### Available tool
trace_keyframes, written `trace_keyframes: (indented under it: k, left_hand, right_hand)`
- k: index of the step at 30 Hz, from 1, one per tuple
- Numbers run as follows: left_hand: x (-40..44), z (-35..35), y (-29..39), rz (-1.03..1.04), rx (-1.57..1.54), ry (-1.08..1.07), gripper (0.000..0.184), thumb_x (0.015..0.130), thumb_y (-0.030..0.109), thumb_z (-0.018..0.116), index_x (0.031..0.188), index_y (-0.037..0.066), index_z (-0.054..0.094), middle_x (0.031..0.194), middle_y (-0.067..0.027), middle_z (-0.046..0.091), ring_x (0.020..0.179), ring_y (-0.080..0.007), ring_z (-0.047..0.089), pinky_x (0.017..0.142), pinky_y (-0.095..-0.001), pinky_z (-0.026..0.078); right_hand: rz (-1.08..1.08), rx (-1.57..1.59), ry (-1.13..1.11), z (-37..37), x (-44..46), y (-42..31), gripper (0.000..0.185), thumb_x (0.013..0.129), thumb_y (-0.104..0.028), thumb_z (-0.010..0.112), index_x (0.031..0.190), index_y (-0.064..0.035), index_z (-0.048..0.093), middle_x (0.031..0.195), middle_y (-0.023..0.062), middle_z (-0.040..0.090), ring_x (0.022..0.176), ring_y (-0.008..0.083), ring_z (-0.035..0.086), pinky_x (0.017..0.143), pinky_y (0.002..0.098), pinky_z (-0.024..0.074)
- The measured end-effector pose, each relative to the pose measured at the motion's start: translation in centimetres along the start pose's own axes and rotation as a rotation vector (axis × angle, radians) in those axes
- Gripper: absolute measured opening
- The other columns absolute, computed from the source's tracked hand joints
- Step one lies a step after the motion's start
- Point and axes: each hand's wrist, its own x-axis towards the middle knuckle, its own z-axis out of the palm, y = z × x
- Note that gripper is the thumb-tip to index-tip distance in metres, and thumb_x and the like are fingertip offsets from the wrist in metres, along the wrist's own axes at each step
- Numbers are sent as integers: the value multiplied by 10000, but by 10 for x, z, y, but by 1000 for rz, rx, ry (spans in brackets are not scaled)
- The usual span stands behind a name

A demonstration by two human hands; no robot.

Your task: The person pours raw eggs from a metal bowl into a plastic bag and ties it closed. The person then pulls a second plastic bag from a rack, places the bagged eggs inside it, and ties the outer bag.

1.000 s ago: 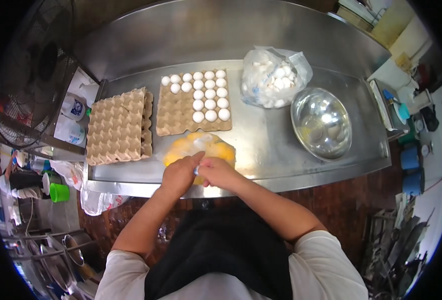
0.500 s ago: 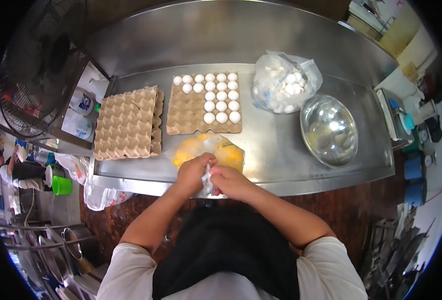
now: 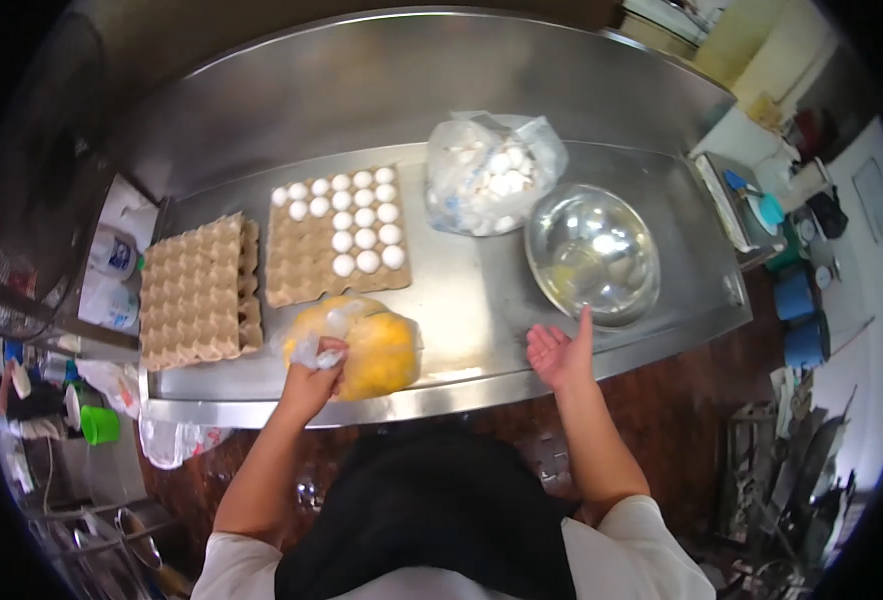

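My left hand (image 3: 314, 381) is closed around the gathered neck of a clear plastic bag (image 3: 377, 350) with yellow contents, which rests at the front of the steel table. To the right, my right hand (image 3: 560, 357) is held palm up with its fingers apart and nothing in it. Just beyond it a shiny metal bowl (image 3: 592, 255) stands with a little yellowish liquid inside. Behind the yellow bag lies a cardboard tray (image 3: 297, 262) with white eggs (image 3: 365, 217) in part of its cups. A clear bag of white eggshells (image 3: 492, 180) sits behind the bowl, to its left.
Stacked egg trays (image 3: 197, 295) stand at the left end of the steel table (image 3: 472, 330). A fan (image 3: 32, 190) and plastic bottles (image 3: 112, 252) are beyond. Another person (image 3: 32, 405) is at the far left, near a green bucket (image 3: 100, 425).
My right hand has let go of the bag's neck, moved right and opened. My left hand has moved left, still holding the bag. The whole view has shifted.
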Motion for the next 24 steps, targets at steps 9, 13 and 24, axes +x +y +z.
trace_keyframes:
  k: [9,13,24]
  left_hand:
    - [-16,-45,32,312,429,-19,497,818,-8,588,1300,22,470,823,-38,599,704,-86,528,672,-226,446]
    - [8,-35,67,456,231,-142,440,834,-5,547,1269,2,484,818,-27,570,733,-84,528,675,-223,446]
    - [30,40,64,448,192,-843,392,851,88,606,1224,-4,524,816,-35,591,734,-99,559,664,-231,469]
  right_hand:
    - [-62,284,-28,-38,68,-33,258,858,-108,460,1076,20,506,921,161,612,742,244,619,625,332,513]
    - [-208,259,-1,-55,19,-18,248,843,-75,471,1064,31,509,883,163,629,693,225,618,590,321,513]
    - [-464,430,399,-139,-159,94,359,815,-45,499,1165,31,471,924,186,629,693,253,638,575,354,541]
